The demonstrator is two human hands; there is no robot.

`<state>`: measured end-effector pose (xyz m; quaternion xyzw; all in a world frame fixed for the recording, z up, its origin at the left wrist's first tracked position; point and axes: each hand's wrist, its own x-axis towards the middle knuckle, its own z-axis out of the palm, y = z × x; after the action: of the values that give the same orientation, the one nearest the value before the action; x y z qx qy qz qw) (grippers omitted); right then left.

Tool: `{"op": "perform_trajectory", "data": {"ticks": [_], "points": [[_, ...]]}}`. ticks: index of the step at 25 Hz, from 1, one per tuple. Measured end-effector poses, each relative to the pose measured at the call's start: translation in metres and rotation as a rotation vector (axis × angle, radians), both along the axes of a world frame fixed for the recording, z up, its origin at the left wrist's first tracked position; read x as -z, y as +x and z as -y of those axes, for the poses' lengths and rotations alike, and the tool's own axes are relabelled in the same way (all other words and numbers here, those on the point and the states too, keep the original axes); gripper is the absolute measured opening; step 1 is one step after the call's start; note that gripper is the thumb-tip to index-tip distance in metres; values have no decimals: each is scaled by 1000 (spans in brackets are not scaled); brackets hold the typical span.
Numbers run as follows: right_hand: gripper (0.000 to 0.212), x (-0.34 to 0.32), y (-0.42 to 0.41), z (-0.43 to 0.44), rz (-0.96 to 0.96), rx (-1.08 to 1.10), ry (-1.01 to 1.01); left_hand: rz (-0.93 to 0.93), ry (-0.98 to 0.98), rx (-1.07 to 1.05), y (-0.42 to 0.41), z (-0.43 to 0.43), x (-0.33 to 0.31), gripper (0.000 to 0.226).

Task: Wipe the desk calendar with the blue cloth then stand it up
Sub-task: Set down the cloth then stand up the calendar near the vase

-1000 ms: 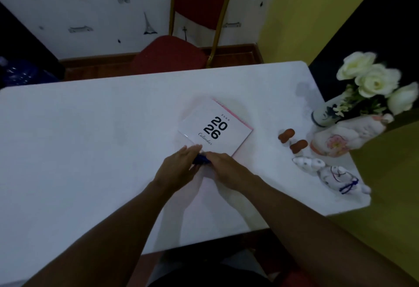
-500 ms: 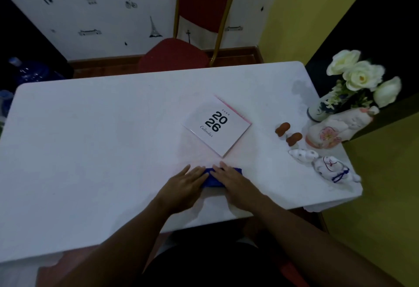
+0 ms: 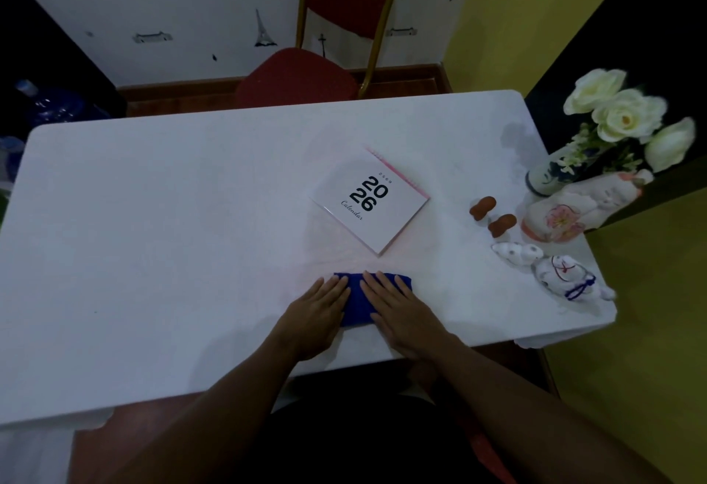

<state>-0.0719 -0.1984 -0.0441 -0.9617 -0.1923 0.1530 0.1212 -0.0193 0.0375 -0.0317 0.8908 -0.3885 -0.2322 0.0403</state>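
Note:
A white desk calendar (image 3: 369,200) printed "2026 Calendar" lies flat on the white table (image 3: 153,235), turned at an angle, right of centre. A folded blue cloth (image 3: 357,298) rests on the table just in front of it, near the front edge. My left hand (image 3: 315,315) lies flat on the cloth's left part, fingers extended. My right hand (image 3: 398,311) lies flat on its right part. Both palms press down on the cloth without gripping it. Neither hand touches the calendar.
At the table's right edge stand a vase of white flowers (image 3: 612,131), a pale ceramic figure (image 3: 566,212), two small brown pieces (image 3: 493,216) and small white figurines (image 3: 551,269). A red chair (image 3: 306,74) stands behind the table.
Both hands drew back from the calendar's near corner toward the front edge with the blue cloth. The cloth went from mostly hidden to spread flat under both palms.

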Motion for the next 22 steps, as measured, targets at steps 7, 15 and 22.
{"op": "perform_trajectory", "data": {"ticks": [7,15,22], "points": [[50,-36,49,9,79,343,242,37,-198,-223,61,23,-30,55],[47,-41,124,5,-125,1027,216,-165,-85,-458,158,47,-37,66],[24,-24,132,-12,-120,1253,173,-241,-98,-576,216,64,-22,65]]}}
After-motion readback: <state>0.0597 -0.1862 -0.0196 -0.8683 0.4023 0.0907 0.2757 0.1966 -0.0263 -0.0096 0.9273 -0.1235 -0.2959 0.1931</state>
